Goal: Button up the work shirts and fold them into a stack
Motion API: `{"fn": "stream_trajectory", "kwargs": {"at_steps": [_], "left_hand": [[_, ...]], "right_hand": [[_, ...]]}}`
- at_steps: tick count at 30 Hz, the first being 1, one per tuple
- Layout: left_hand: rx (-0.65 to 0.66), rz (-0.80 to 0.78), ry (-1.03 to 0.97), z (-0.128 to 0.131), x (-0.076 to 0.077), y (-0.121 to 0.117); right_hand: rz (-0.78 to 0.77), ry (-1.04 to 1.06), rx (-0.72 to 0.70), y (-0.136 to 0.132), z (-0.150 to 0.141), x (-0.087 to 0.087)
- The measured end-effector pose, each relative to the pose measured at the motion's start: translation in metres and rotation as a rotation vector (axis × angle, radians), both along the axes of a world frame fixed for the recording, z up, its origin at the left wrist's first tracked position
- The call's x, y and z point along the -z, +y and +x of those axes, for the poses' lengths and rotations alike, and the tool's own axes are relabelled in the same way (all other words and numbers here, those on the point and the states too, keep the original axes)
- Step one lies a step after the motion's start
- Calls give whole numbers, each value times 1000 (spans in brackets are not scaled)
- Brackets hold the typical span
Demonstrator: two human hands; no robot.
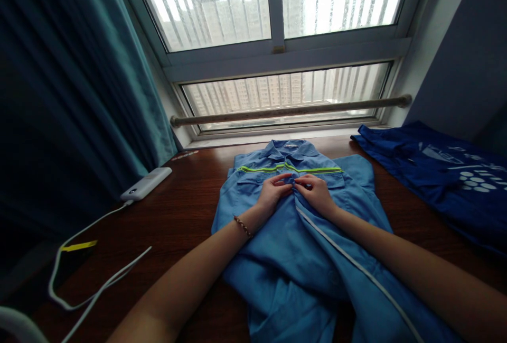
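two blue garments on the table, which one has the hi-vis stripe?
The light blue shirt under both hands, left hand and right hand: yellow-green band across its chest. The dark blue garment at right shows only white print.

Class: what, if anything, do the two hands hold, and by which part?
Both the left hand and right hand pinch the light blue shirt at its front opening, just below the chest stripe.
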State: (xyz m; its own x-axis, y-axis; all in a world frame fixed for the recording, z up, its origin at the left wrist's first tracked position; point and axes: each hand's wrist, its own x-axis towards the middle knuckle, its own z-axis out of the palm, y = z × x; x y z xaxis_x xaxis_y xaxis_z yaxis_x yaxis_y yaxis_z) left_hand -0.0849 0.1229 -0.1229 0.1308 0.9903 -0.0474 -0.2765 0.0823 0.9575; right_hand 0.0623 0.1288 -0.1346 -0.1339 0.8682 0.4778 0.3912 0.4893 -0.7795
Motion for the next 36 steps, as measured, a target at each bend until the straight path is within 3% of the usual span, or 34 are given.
{"fn": "stream_trajectory", "kwargs": {"at_steps": [6,11,17,29,33,36], "left_hand": [[-1,53,154,-2,1,1],[53,6,84,-2,3,2],[71,-27,29,-2,5,5],[142,129,318,-2,-3,5],[152,247,342,-5,-2,6],[122,269,361,-8,2,12]], "right_hand": [[-86,43,-29,2,2,-3],[-259,167,-54,4,3,-3],[-310,174,-76,3,1,-2],[-113,47,-37,2,-1,-1],[-191,39,14,9,3,-8],[-433,-31,-56,12,10,-21]]}}
